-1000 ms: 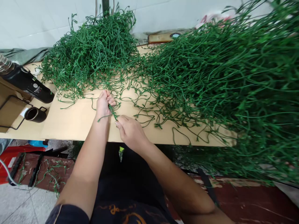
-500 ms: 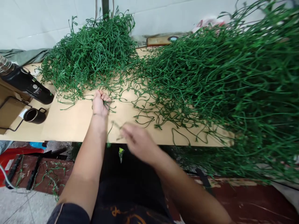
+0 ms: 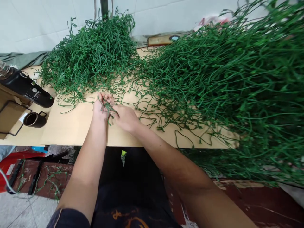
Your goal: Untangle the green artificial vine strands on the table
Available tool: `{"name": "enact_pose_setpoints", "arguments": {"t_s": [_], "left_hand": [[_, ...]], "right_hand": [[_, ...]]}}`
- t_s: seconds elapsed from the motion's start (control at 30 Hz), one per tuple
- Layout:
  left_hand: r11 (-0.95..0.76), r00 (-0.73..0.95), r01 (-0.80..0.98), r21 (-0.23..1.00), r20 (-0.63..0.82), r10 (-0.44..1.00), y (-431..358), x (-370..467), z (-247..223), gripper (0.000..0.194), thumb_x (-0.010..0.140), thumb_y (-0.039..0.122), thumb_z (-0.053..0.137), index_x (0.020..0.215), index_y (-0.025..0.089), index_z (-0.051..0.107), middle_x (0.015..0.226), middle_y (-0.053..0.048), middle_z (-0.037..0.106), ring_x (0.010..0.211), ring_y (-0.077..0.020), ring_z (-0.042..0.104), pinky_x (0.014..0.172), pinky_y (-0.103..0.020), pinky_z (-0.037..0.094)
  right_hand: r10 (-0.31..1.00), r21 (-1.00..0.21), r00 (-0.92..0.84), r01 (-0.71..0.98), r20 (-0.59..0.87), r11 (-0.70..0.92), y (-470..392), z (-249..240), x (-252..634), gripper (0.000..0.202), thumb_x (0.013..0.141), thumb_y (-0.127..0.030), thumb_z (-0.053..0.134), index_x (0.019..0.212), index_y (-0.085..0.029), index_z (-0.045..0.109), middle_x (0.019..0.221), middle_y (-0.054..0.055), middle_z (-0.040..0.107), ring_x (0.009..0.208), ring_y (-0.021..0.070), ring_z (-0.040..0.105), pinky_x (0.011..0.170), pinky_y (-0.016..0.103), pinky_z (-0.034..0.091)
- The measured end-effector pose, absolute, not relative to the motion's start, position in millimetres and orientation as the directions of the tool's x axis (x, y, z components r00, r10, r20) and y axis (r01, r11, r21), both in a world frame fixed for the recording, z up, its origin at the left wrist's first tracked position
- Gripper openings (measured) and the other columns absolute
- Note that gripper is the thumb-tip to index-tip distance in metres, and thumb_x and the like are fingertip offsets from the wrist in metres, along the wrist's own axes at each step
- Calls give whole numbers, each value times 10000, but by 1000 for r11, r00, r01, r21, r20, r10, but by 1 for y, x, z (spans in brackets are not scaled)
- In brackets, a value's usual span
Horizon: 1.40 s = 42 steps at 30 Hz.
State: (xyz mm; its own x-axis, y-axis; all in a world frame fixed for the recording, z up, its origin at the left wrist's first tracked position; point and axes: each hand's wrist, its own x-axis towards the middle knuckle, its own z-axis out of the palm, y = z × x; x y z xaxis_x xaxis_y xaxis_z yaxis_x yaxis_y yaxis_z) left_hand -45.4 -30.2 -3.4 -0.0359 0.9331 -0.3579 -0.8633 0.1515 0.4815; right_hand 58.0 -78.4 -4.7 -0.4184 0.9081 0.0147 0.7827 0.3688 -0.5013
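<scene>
My left hand (image 3: 101, 106) is palm up over the near part of the table, its fingers curled round a small bunch of thin green stems (image 3: 108, 107). My right hand (image 3: 125, 117) meets it from the right, its fingers closed on the same bunch at the left palm. The fingertips of the right hand are partly hidden. Just beyond the hands, loose stems trail from a tangled heap of green stems (image 3: 90, 53). A larger pile of long green stems (image 3: 213, 76) spreads over the right side.
A black bottle (image 3: 30, 88) lies tilted at the left, with a dark mug (image 3: 35, 119) nearer me. The tan board (image 3: 68, 129) ends just in front of my body. Below it on the left is a brown bench (image 3: 45, 180) with stem scraps. White tiled wall (image 3: 159, 19) stands behind.
My right hand has moved up and left from the table's front edge to my left palm, carrying a stem. My left hand has loosened slightly, and its bunch shows more.
</scene>
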Motion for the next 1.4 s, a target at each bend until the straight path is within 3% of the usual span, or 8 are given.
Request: {"name": "enact_pose_setpoints", "arguments": {"t_s": [0.27, 0.47, 0.63, 0.8, 0.97, 1.13, 1.3, 1.4], "left_hand": [[262, 62, -813, 520, -370, 927, -32, -50, -5, 406, 943, 354, 302, 585, 162, 318, 453, 74, 193, 359, -22, 180, 343, -121, 181], [86, -78, -868, 489, -305, 949, -30, -56, -3, 400, 945, 343, 300, 583, 173, 308, 448, 76, 198, 362, -29, 216, 360, -136, 216], [119, -68, -838, 532, -318, 946, -32, -53, -2, 377, 944, 313, 320, 602, 164, 369, 474, 61, 313, 400, -26, 343, 415, -129, 309], [146, -56, -819, 555, -330, 942, -33, -47, -3, 381, 951, 264, 294, 609, 149, 414, 538, 26, 463, 534, -48, 534, 574, -155, 464], [158, -71, -801, 577, -353, 933, -31, -46, -3, 390, 952, 264, 290, 592, 153, 392, 522, 32, 459, 493, -43, 501, 548, -155, 453], [148, -47, -824, 547, -326, 944, -28, -48, -4, 395, 954, 281, 283, 584, 160, 349, 500, 37, 398, 465, -31, 453, 482, -121, 391], [157, -5, -826, 541, -286, 958, -28, -56, -7, 406, 951, 306, 297, 570, 168, 267, 471, 64, 212, 380, -24, 224, 368, -120, 218], [121, -55, -799, 589, -272, 961, -29, -61, -6, 403, 944, 319, 318, 573, 170, 266, 483, 67, 174, 390, -33, 184, 371, -131, 208]], "right_hand": [[882, -518, -471, 750, 15, 410, -109, 3, 57, 278, 792, -56, 346, 915, -121, 586, 977, 129, 632, 913, 206, 558, 792, 300, 404], [576, -610, -798, 370, 178, 700, -151, 12, 64, 148, 749, -80, 410, 721, -167, 528, 813, 75, 575, 795, 174, 485, 737, 290, 401], [884, -707, -423, 562, 201, 430, -118, 20, 93, 207, 862, -227, 374, 657, -204, 375, 729, 33, 455, 687, 140, 422, 660, 284, 370], [969, -685, -196, 686, 153, 247, -76, 16, 86, 200, 836, -365, 492, 762, -192, 424, 835, 60, 529, 749, 156, 471, 673, 286, 380], [954, -587, -298, 777, -23, 229, -68, 2, 58, 272, 836, -356, 501, 1002, -140, 499, 919, 110, 639, 821, 219, 588, 701, 306, 413], [920, -514, -388, 801, -59, 305, -72, -1, 57, 259, 888, -250, 371, 1030, -139, 557, 990, 138, 674, 881, 227, 626, 715, 297, 407], [852, -552, -522, 716, -19, 427, -95, 1, 63, 260, 870, -139, 340, 958, -139, 585, 912, 101, 671, 788, 181, 595, 695, 273, 390], [667, -626, -745, 506, 30, 593, -121, 6, 62, 237, 799, -58, 390, 881, -145, 595, 838, 65, 657, 741, 151, 550, 711, 255, 400]]}}
